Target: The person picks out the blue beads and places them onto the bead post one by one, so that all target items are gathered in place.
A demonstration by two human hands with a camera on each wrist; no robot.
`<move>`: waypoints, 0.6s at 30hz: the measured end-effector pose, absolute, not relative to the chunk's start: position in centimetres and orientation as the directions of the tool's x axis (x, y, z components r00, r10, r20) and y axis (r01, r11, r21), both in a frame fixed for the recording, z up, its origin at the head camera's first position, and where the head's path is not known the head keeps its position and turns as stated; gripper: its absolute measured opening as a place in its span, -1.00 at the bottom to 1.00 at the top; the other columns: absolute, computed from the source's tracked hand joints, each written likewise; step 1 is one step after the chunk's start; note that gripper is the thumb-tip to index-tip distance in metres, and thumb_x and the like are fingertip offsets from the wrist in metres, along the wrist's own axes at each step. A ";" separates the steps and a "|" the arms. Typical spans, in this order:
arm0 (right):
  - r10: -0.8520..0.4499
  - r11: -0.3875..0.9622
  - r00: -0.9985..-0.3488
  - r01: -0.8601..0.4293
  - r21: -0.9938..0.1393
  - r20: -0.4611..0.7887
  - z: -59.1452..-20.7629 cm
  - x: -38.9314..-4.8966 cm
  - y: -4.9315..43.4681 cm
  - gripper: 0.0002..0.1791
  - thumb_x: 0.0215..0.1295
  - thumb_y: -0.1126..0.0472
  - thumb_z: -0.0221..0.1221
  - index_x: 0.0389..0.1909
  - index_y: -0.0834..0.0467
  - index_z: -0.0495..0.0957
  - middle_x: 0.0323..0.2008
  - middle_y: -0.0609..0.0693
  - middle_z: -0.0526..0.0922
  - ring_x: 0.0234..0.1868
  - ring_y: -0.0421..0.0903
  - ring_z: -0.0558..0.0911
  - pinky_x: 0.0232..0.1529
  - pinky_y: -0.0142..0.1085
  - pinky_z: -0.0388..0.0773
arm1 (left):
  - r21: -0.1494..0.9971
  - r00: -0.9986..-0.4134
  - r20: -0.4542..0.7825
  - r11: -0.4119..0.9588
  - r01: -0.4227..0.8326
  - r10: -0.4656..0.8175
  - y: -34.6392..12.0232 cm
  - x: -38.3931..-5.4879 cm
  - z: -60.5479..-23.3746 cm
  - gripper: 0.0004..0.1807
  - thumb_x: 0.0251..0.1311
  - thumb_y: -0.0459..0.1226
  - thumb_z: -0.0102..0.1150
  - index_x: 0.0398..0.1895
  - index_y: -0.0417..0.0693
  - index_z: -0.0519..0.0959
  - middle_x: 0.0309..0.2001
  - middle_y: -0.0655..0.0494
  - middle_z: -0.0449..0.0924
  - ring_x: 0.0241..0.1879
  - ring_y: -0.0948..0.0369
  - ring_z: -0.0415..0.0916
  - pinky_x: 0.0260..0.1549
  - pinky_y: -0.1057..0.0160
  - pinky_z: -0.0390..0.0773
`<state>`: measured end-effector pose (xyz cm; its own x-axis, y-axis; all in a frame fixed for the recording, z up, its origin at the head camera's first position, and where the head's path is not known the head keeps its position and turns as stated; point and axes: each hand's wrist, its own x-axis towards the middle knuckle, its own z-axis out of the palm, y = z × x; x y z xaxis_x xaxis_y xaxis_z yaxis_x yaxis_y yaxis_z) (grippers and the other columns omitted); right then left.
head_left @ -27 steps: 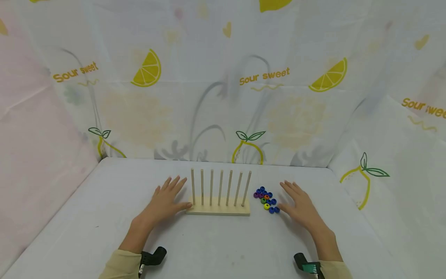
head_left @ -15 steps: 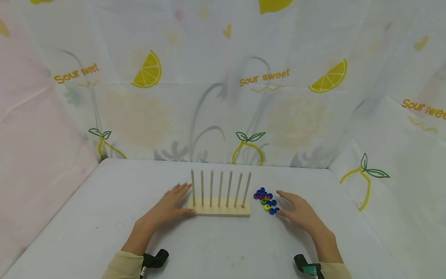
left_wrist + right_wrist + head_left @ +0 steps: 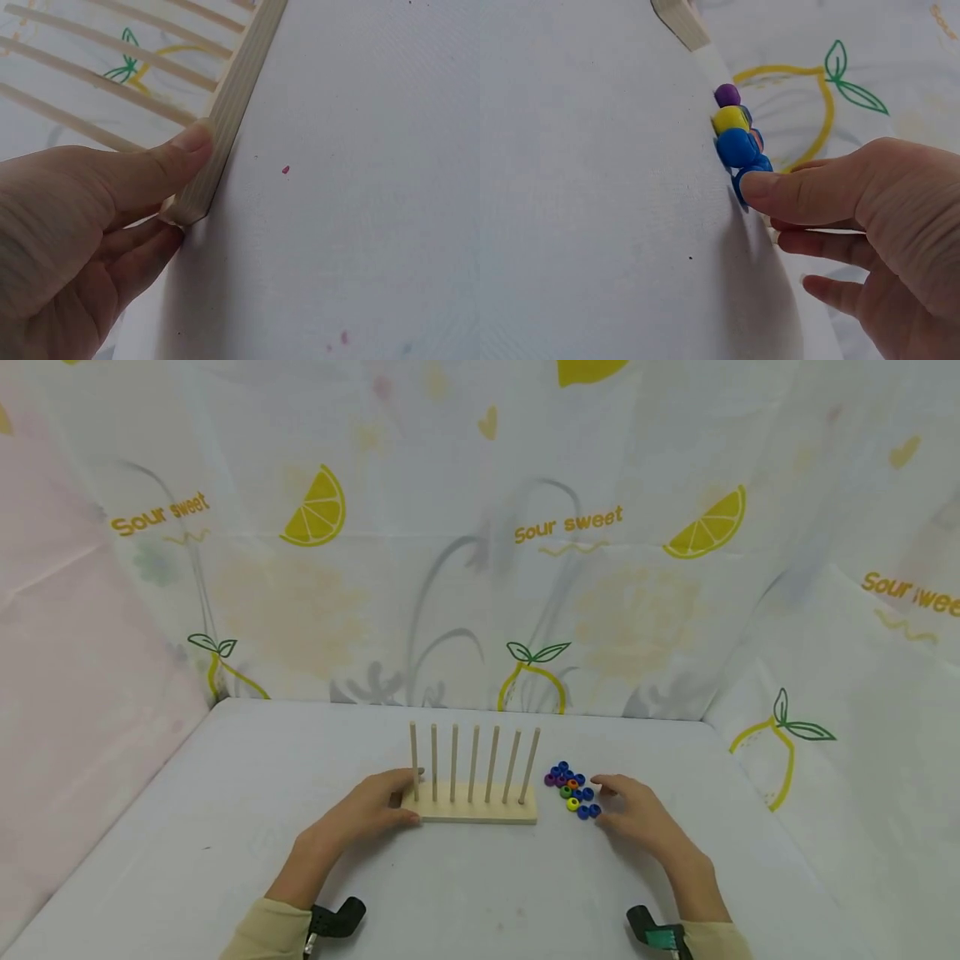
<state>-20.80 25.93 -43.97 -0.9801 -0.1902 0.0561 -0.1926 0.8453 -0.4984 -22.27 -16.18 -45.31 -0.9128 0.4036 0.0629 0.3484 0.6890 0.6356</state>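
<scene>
A wooden peg rack (image 3: 476,808) stands on the table, with several thin upright pegs in a row on its flat base. My left hand (image 3: 363,807) grips the left end of that base; in the left wrist view the thumb (image 3: 195,142) lies on its front edge and other fingers reach round behind. To the right of the rack lies a cluster of beads (image 3: 572,785), mostly blue, with purple, green, orange and yellow ones. Beside the cluster is my right hand (image 3: 637,810), thumb and fingers spread apart. Its thumb overlaps a blue bead (image 3: 737,148) neighbour; contact is unclear.
The white tabletop (image 3: 480,893) bears a few small specks. A lemon-printed cloth backdrop (image 3: 450,593) rises at the table's back edge, with similar cloth at both sides. Black wrist camera mounts (image 3: 337,918) stick out near both sleeves.
My left hand has moved inward, and its fingers have curled from spread out to round the rack's end. The right hand's fingers have bent slightly beside the beads. Rack and beads look unmoved.
</scene>
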 end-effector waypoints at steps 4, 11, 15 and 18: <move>-0.191 0.838 -0.979 -0.198 -0.509 0.065 -44.0 -20.7 25.6 -0.51 0.10 0.37 0.38 0.11 0.22 0.58 -0.09 0.06 0.68 -0.01 0.03 0.61 0.11 0.06 0.57 | 0.637 -0.909 0.063 0.685 0.354 0.411 -16.0 -22.2 -45.3 -0.33 0.06 -0.18 0.47 0.27 -0.15 0.51 0.26 -0.08 0.56 0.30 -0.06 0.46 0.27 -0.08 0.45; -0.177 0.840 -0.983 -0.179 -0.512 0.054 -44.0 -20.8 25.4 -0.60 0.09 0.38 0.39 0.01 0.22 0.64 -0.19 0.02 0.67 -0.11 -0.06 0.61 -0.01 -0.06 0.61 | 0.597 -0.890 0.089 0.691 0.407 0.448 -16.0 -22.1 -44.9 -0.43 0.08 -0.15 0.46 0.17 -0.16 0.58 0.18 -0.05 0.62 0.20 -0.02 0.54 0.12 -0.02 0.56; -0.173 0.829 -0.983 -0.180 -0.530 0.063 -44.1 -20.9 25.3 -0.63 0.10 0.39 0.37 -0.03 0.23 0.65 -0.17 0.03 0.69 -0.10 -0.04 0.64 0.00 -0.05 0.63 | 0.597 -0.891 0.092 0.692 0.407 0.445 -16.0 -22.0 -44.7 -0.41 0.08 -0.17 0.45 0.19 -0.19 0.57 0.18 -0.07 0.62 0.19 -0.03 0.54 0.12 -0.03 0.56; -0.181 0.825 -0.980 -0.194 -0.531 0.076 -44.3 -21.0 25.2 -0.66 0.10 0.39 0.37 -0.05 0.23 0.65 -0.17 0.04 0.70 -0.10 -0.03 0.65 -0.01 -0.06 0.64 | 0.601 -0.895 0.086 0.694 0.397 0.438 -15.9 -21.9 -44.6 -0.41 0.09 -0.19 0.45 0.20 -0.21 0.56 0.18 -0.08 0.62 0.20 -0.02 0.54 0.13 -0.03 0.56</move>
